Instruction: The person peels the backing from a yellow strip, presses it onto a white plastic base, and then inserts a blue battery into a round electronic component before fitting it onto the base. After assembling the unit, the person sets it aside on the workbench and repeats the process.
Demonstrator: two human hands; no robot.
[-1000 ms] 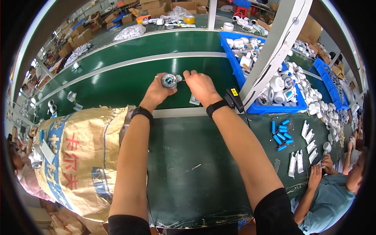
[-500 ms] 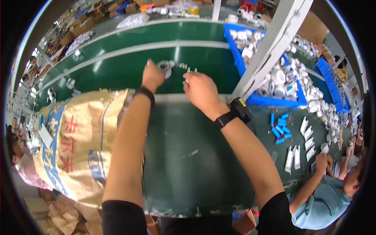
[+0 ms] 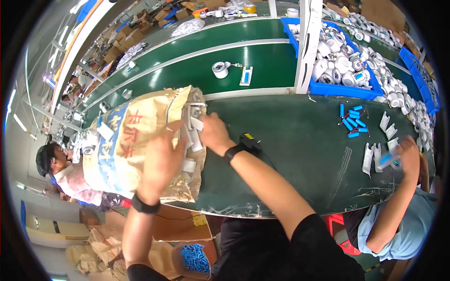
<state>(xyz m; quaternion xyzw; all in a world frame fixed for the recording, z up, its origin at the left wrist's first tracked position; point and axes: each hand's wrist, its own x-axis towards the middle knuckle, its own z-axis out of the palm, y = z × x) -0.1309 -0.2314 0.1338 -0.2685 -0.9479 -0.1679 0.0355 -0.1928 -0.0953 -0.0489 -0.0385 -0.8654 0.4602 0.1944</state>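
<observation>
A large tan woven sack [image 3: 108, 154] lies on its side at the left, its mouth turned right and full of white plastic parts [image 3: 190, 166]. At that mouth, my right hand [image 3: 218, 136] has its fingers closed at the edge of a white plastic part [image 3: 197, 123]. My left hand [image 3: 164, 157] is over the sack's front side, its fingers smeared by motion. On the green conveyor belt beyond stands a round white lamp-like unit [image 3: 219, 70]. Thin wires join it to a white holder [image 3: 246, 82] with a blue cylindrical battery in it.
Blue batteries [image 3: 352, 122] and white holders [image 3: 368, 159] lie on the green table [image 3: 286, 140] at right. Blue bins [image 3: 347, 91] of white units stand behind a white post [image 3: 307, 51]. A co-worker's hand [image 3: 408, 157] works at right. A box of blue batteries [image 3: 195, 257] sits below.
Both hands have left the round unit and holder on the belt and come back left to the sack. The view has swung left. The co-worker's hand at right now holds a blue battery.
</observation>
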